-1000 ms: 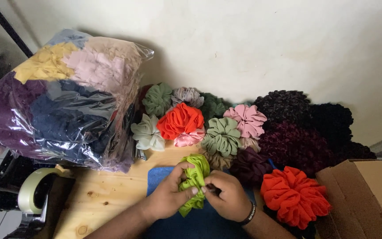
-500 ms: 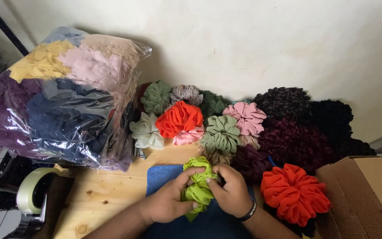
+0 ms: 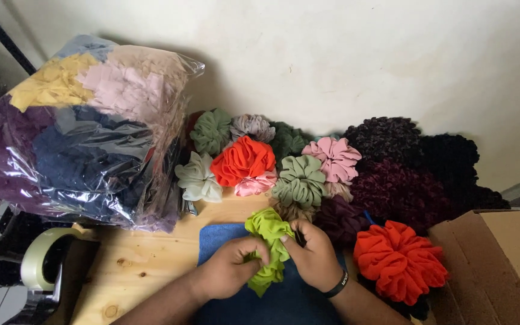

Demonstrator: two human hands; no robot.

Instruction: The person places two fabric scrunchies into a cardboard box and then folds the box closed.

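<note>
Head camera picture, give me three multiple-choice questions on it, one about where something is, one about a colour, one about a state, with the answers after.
1. Where is the cardboard box?
A. at the right edge
B. at the left edge
C. against the far wall

2. What colour is the cloth in the hands?
A. pink
B. lime green
C. navy

3. How is the cloth held?
A. by both hands
B. by one hand
C. lying untouched

Answers:
1 A, the cardboard box sits at the lower right.
2 B, the cloth is lime green.
3 A, the left hand and right hand both pinch it over the blue mat.
</note>
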